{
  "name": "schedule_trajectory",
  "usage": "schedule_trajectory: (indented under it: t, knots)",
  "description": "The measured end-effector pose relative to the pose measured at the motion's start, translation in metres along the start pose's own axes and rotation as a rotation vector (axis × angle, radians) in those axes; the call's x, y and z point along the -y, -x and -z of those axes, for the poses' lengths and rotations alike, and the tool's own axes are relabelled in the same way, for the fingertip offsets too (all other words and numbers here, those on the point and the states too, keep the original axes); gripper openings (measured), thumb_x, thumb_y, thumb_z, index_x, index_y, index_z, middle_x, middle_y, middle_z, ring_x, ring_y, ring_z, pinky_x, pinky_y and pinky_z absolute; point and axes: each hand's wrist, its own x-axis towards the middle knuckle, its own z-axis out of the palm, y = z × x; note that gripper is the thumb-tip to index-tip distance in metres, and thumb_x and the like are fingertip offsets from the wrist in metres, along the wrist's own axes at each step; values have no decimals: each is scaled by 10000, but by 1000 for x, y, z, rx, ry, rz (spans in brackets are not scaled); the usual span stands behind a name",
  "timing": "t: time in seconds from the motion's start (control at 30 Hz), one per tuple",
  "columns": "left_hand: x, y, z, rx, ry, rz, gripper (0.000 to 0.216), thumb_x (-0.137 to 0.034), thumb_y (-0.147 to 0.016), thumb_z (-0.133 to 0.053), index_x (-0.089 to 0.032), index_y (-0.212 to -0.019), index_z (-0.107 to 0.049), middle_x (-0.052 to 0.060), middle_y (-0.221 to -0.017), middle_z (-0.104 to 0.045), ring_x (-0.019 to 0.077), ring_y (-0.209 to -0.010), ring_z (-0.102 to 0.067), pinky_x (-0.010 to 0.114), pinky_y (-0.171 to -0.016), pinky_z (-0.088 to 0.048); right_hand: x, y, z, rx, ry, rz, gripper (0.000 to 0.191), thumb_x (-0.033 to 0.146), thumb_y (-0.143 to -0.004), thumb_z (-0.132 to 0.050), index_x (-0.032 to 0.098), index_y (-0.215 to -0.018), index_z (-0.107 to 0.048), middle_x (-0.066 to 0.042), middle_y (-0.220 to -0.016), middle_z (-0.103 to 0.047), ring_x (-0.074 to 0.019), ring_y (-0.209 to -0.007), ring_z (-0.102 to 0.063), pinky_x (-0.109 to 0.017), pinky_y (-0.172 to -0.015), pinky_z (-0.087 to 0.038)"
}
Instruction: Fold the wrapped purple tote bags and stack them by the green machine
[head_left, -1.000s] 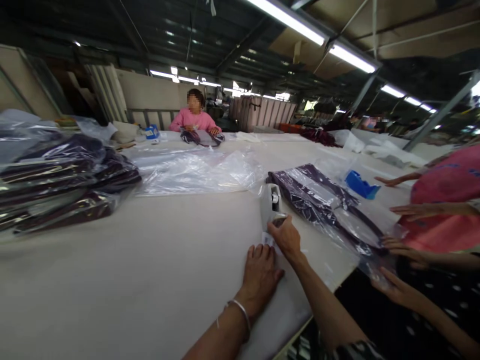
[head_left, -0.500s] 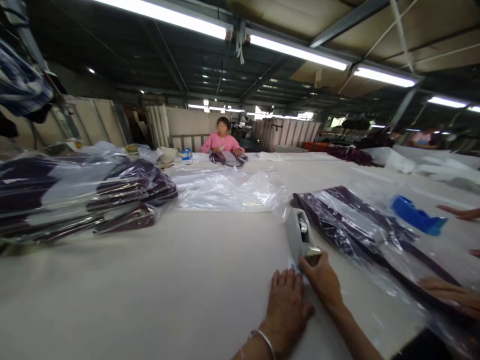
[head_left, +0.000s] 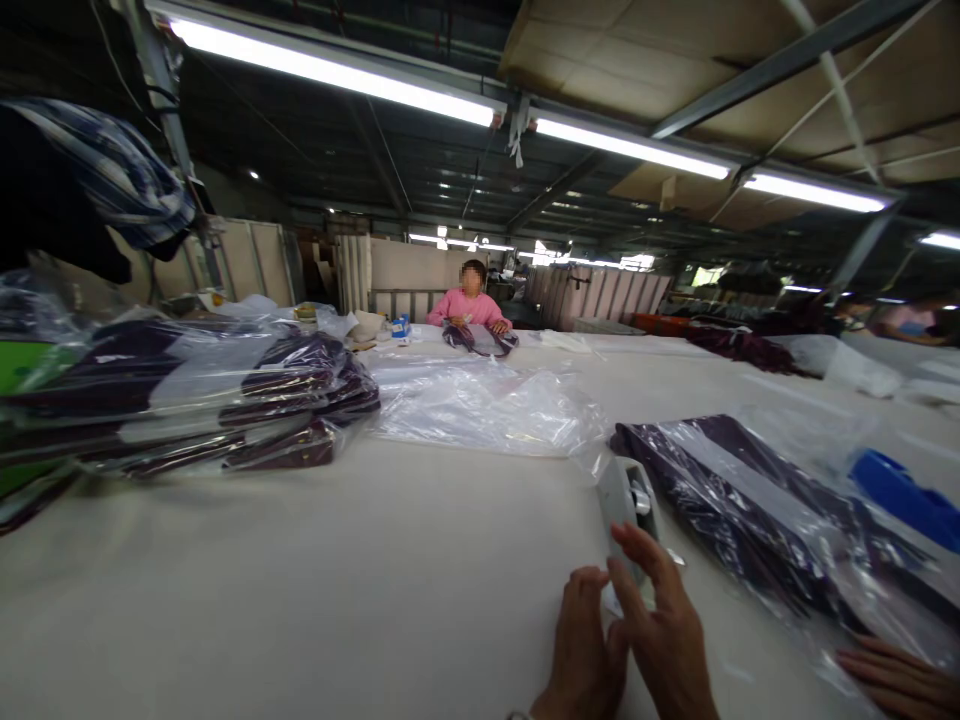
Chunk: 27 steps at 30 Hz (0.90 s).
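A garment-packing workshop: long table [head_left: 300, 580], bagged clothes [head_left: 225, 400], strip lights [head_left: 330, 70].

Bare table [head_left: 337, 580] left of hands [head_left: 626, 640]

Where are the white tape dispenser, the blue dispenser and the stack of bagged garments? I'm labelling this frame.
White tape dispenser [head_left: 628, 503], head view, its side.
Blue dispenser [head_left: 904, 495], head view, its top.
Stack of bagged garments [head_left: 187, 405], head view, front edge.
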Motion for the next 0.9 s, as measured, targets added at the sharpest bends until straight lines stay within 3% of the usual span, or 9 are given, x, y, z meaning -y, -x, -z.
schedule_trajectory:
  t: [0.07,0.13,0.27,0.37,0.47,0.53,0.67,0.77,0.9]
  knots:
    - [2,-14,24,-103,153,3,494,-289,-848,-537,-188,-1330,-570,139,-1408,-623,244,-1297,-580,399,-1062,-545,17,-21,-35,97,-221,-89,709,668,-717,-705,284,-1298,-570,-77,-1283,-689,-301,-1213,-628,-513,-1079,-516]
    - [8,-30,63,-229,239,39,467,-388,-843,-525,-178,-1252,-606,151,-1332,-659,267,-1229,-612,415,-990,-558,38,-57,-72,189,-443,-154,724,596,-707,-762,265,-1312,-543,-81,-1277,-688,-278,-1195,-636,-477,-1071,-526]
    - [31,-53,161,-576,302,155,352,-480,-728,-568,-188,-880,-692,100,-904,-722,280,-918,-639,465,-933,-512,92,-156,-138,343,-788,-364,467,350,-816,-722,226,-1238,-562,-87,-1252,-675,-223,-1057,-681,-395,-947,-575]
    - [49,-61,208,-745,374,212,322,-485,-672,-546,-204,-795,-645,65,-821,-660,252,-861,-604,435,-868,-513,120,-224,-178,347,-861,-516,330,338,-903,-651,212,-1199,-579,-111,-1289,-631,-189,-995,-680,-366,-904,-590]
    - [59,-66,216,-753,455,223,319,-490,-699,-537,-202,-806,-623,58,-826,-665,234,-859,-629,392,-815,-527,122,-260,-218,301,-898,-591,326,424,-969,-560,216,-1219,-530,-113,-1332,-595,-168,-1033,-668,-327,-858,-607]
    - [60,-70,210,-702,469,218,308,-478,-700,-565,-195,-800,-636,55,-797,-680,224,-813,-643,372,-776,-524,104,-259,-245,306,-965,-633,306,454,-1000,-495,219,-1193,-523,-86,-1298,-617,-144,-1040,-670,-289,-829,-613]
    - [57,-75,200,-637,420,230,275,-436,-710,-567,-187,-781,-659,43,-764,-678,199,-753,-641,344,-745,-512,41,-214,-288,360,-1105,-759,268,417,-1038,-398,208,-1130,-539,-66,-1182,-661,-126,-1017,-687,-270,-766,-632]
    - [55,-78,200,-617,405,266,275,-423,-725,-535,-185,-798,-653,43,-783,-673,187,-745,-653,328,-725,-518,-3,-182,-303,325,-1175,-840,272,414,-1058,-332,240,-1149,-521,-44,-1199,-655,-104,-1041,-681,-255,-757,-639]
    - [51,-81,202,-608,376,283,278,-428,-732,-538,-187,-810,-652,45,-804,-669,180,-753,-658,317,-729,-528,-26,-179,-307,394,-1247,-884,277,412,-1027,-456,191,-1145,-572,-82,-1230,-666,-161,-1109,-677,-290,-787,-658]
